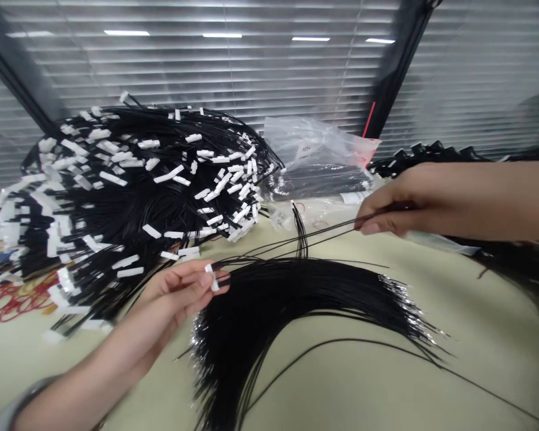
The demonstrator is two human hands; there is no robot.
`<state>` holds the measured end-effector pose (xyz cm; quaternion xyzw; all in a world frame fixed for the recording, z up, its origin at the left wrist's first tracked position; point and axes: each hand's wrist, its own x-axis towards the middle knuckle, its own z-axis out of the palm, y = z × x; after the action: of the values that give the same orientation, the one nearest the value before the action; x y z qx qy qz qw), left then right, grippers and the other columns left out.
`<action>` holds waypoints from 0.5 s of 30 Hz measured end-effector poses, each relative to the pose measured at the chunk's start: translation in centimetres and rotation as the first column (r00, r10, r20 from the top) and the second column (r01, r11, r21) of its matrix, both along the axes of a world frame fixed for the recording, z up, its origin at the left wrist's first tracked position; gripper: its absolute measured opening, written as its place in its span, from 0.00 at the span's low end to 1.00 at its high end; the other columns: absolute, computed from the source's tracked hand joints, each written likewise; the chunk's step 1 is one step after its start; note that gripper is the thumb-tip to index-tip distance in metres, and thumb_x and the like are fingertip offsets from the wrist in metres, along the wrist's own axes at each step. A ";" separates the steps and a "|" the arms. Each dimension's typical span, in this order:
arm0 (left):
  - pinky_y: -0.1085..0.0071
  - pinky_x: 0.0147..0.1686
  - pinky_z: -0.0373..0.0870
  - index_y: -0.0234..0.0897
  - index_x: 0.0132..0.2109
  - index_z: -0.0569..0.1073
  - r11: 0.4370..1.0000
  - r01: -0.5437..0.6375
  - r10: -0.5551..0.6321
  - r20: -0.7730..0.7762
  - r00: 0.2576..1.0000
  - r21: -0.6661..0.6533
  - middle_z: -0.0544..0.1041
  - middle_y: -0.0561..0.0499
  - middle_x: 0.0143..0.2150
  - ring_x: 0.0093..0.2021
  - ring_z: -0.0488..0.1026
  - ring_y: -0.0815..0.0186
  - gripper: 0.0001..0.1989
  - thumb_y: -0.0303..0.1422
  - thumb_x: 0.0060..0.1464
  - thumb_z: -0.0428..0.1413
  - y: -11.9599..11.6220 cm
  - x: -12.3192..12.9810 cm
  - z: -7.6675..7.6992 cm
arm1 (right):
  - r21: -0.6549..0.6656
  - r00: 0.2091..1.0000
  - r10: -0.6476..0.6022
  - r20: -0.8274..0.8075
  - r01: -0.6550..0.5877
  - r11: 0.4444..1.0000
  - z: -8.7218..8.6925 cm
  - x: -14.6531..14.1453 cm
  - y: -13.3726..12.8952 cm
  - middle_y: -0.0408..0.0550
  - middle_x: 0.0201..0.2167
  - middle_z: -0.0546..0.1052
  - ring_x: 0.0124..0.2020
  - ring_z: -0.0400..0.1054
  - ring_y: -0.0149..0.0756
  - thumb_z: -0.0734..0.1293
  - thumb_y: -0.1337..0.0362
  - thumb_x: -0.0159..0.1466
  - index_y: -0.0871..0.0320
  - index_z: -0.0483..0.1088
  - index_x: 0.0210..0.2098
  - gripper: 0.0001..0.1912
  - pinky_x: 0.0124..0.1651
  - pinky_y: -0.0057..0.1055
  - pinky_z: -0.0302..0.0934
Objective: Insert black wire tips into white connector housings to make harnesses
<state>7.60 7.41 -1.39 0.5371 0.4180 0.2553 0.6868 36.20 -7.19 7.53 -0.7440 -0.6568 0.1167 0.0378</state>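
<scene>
Between the thumb and fingers of my left hand (184, 288) is a small white connector (212, 278) with thin black wires running out of it. Those black wires (278, 242) stretch up to the right, where my right hand (388, 206) is closed around them. Below both hands lies a thick curved bundle of loose black wires (291, 287), with shiny metal tips at both ends. A short bunch of black wires with a pale end (300, 230) stands up behind that bundle.
A large heap of black cables with white connectors (153, 173) fills the back left. Clear plastic bags (318, 155) lie at the back centre. Red wires (13, 296) are at the left, and more black cables (516, 263) at the right. Window blinds (197, 66) rise behind the table (350, 383).
</scene>
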 end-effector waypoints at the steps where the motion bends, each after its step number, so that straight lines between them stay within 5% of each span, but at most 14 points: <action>1: 0.84 0.38 0.70 0.38 0.37 0.74 1.000 -0.017 0.017 0.000 1.000 -0.003 0.79 0.55 0.35 0.37 0.75 0.71 0.09 0.27 0.45 0.61 0.1 0.0 0.0 | -0.075 0.999 0.035 -0.009 -0.036 0.997 0.1 0.5 0.6 0.43 0.21 0.70 0.20 0.62 0.26 0.57 0.49 0.59 0.55 0.71 0.29 0.19 0.21 0.24 0.57; 6: 0.83 0.40 0.70 0.35 0.39 0.73 0.999 -0.038 0.038 -0.086 0.996 0.001 0.79 0.52 0.35 0.37 0.75 0.72 0.09 0.25 0.48 0.58 1.3 -0.3 -0.3 | -0.003 0.991 -0.037 -0.127 0.037 0.999 -1.4 3.4 2.4 0.47 0.35 0.74 0.37 0.68 0.31 0.59 0.63 0.60 0.58 0.71 0.40 0.13 0.39 0.27 0.62; 10: 0.81 0.40 0.70 0.34 0.39 0.72 0.999 -0.023 0.027 -0.133 0.991 0.032 0.77 0.51 0.36 0.37 0.74 0.71 0.09 0.26 0.47 0.58 2.3 -0.4 -1.1 | -0.028 0.951 -0.216 -0.221 0.215 0.976 -2.7 6.7 2.2 0.50 0.41 0.74 0.42 0.68 0.31 0.59 0.67 0.60 0.59 0.68 0.46 0.16 0.41 0.23 0.62; 15: 0.77 0.41 0.69 0.33 0.43 0.70 0.999 -0.028 0.032 -0.138 0.990 0.029 0.77 0.49 0.36 0.37 0.74 0.69 0.14 0.26 0.46 0.59 2.8 -0.2 -1.9 | 0.012 0.929 -0.351 0.115 0.352 0.936 -2.8 11.4 1.7 0.54 0.38 0.75 0.37 0.70 0.30 0.58 0.75 0.57 0.60 0.67 0.49 0.21 0.37 0.25 0.60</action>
<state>7.39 10.21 -3.33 0.5564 0.4691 0.2334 0.6449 47.56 -5.52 4.73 -0.8553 -0.5135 0.0677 0.0169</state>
